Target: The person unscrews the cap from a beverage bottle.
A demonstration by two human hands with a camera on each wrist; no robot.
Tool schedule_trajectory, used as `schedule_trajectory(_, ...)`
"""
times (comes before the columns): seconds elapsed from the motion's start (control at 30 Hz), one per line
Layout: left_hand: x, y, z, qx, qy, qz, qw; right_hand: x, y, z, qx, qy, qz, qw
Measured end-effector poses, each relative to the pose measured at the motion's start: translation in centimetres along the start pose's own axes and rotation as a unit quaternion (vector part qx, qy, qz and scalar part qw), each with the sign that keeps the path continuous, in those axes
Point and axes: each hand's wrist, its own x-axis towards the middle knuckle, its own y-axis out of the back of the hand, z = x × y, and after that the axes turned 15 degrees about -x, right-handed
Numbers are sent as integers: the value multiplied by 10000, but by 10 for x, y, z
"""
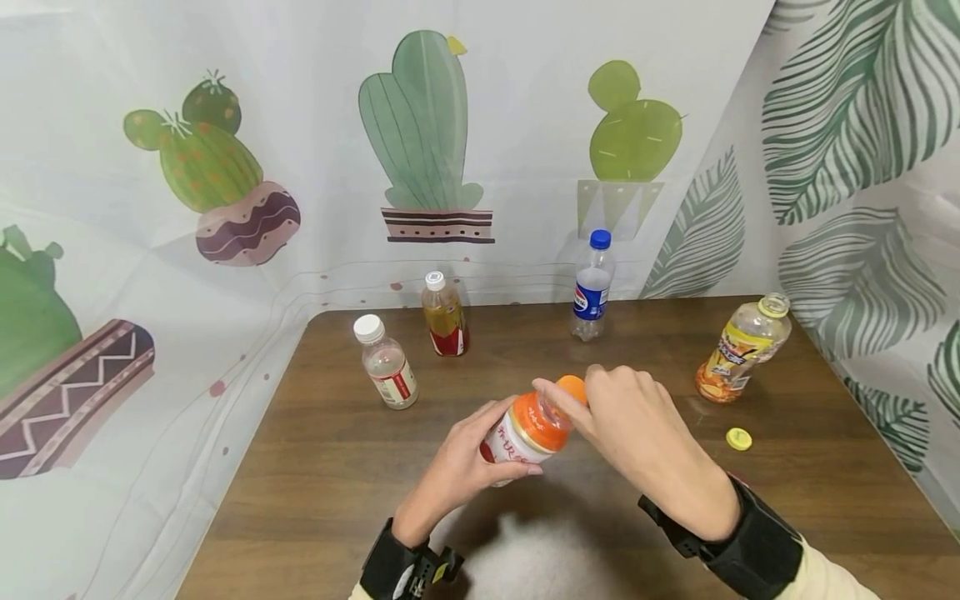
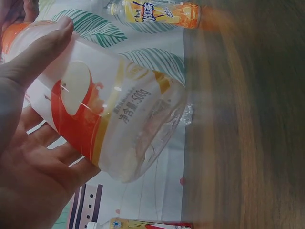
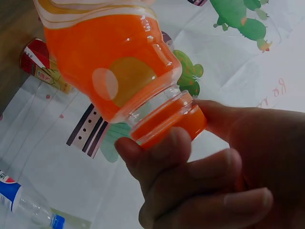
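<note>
Tilted to the right above the table, a clear plastic bottle (image 1: pixel 517 442) wears an orange and white label with a red apple picture. My left hand (image 1: pixel 472 454) grips it round the body, thumb across the near side. At the neck, my right hand (image 1: pixel 637 425) pinches the orange cap (image 3: pixel 171 126) between thumb and fingers. The cap sits on the neck in the right wrist view; whether it is loose I cannot tell. In the left wrist view the bottle's base (image 2: pixel 157 138) points away from the palm.
On the brown table (image 1: pixel 315 500) stand a white-capped bottle (image 1: pixel 386 367), a smaller juice bottle (image 1: pixel 444 317), a blue-capped Pepsi bottle (image 1: pixel 591 292) and an uncapped iced tea bottle (image 1: pixel 738 350). A yellow cap (image 1: pixel 738 439) lies near the tea. A printed cloth (image 1: pixel 525 150) hangs behind.
</note>
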Motion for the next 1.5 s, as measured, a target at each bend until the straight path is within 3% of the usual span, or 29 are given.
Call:
schedule_trajectory(0.4,0,0,-6,-203,-8,-89,9998,5,13,9,376,544,-666,9956)
schedule_trajectory(0.6,-1,1,-9,-343,-87,-33,9994,1,20,20,470,845,-516,9940)
schedule_trajectory(0.8,-3,3,-9,-680,48,109,9976,-4,14,42,365,658,-360,9965)
schedule_trajectory(1.03,-2,7,-6,-1014,328,315,9938,-3,-23,76,9,378,-595,9975)
schedule_trajectory(1.2,-2,8,-5,-1125,500,362,9917,-12,-65,97,-239,365,-969,9943)
schedule_trajectory(1.5,-2,8,-5,-1355,511,397,9887,-33,-135,125,-491,368,-1228,9905)
